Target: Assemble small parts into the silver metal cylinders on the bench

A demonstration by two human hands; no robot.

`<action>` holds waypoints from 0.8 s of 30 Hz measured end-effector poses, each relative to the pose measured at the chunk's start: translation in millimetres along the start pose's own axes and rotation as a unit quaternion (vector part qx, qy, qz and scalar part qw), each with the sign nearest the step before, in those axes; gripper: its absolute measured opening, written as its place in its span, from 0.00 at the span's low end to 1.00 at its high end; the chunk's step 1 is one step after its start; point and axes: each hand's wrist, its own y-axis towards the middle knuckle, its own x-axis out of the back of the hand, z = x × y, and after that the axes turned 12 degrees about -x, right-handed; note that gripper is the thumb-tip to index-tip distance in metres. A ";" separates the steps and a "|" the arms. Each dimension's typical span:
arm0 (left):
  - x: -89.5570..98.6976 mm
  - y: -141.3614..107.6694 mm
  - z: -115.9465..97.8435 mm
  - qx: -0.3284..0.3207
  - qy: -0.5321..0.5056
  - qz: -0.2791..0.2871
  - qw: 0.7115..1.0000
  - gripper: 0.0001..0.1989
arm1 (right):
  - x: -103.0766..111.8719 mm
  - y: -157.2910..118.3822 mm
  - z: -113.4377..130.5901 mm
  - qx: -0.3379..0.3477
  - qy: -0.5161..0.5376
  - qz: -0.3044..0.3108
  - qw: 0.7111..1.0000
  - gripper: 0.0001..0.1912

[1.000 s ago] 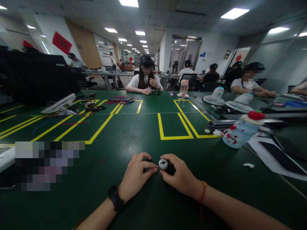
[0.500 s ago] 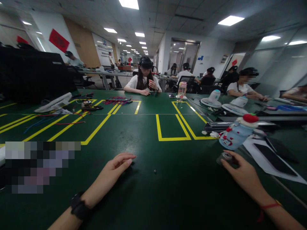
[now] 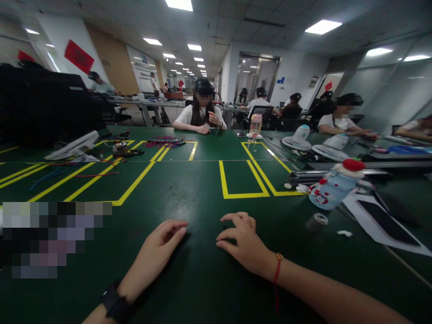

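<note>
My left hand (image 3: 160,252) rests on the green table (image 3: 199,283), its fingers loosely bent and a gap between thumb and forefinger. Nothing shows in it. My right hand (image 3: 245,243) reaches in from the right, low over the table, fingers spread and the thumb and forefinger tips close together. The tiny round metal piece seen earlier is hidden at those fingertips, and I cannot tell whether they touch it. To the right of this hand, a small grey cylinder (image 3: 317,221) with a ring-like top lies free.
A light-blue bottle with a red cap (image 3: 335,186) stands at right, near a white scrap (image 3: 344,233) and a dark phone-like slab (image 3: 388,222). Yellow tape (image 3: 246,196) marks the table. Wires (image 3: 168,142) and small fans (image 3: 297,139) lie farther back. A person (image 3: 202,110) sits opposite.
My right hand has let go of the grey cylinder and moved left to the tiny round piece, which it now hides. My left hand has barely moved.
</note>
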 end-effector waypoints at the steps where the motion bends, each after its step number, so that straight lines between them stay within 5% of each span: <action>1: -0.3 -0.6 0.3 -0.002 -0.003 -0.001 1.000 0.16 | 6.3 1.0 -5.1 -0.012 0.002 -0.012 1.000 0.07; 4: -1.2 -0.3 -1.9 0.004 -0.025 0.003 1.000 0.16 | 47.2 -7.2 -44.1 -0.048 -0.029 -0.112 0.992 0.10; 8: -1.8 2.8 -6.8 0.033 -0.072 0.014 0.997 0.16 | 109.1 -37.8 -123.8 -0.105 -0.165 -0.262 0.945 0.15; 12: 0.3 2.9 -5.1 0.067 -0.120 0.013 0.990 0.18 | 133.6 -65.0 -179.9 -0.186 -0.245 -0.215 0.927 0.18; 15: 2.1 1.5 -1.2 0.073 -0.138 0.008 0.988 0.18 | 133.9 -70.9 -190.6 -0.205 -0.237 -0.176 0.933 0.18; 19: 2.3 0.8 1.2 0.075 -0.135 -0.004 0.988 0.18 | 133.2 -65.1 -187.6 -0.228 -0.238 -0.221 0.918 0.19; 24: 1.8 0.1 -0.8 0.070 -0.128 -0.010 0.989 0.18 | 132.6 -60.3 -194.6 -0.272 -0.186 -0.162 0.930 0.21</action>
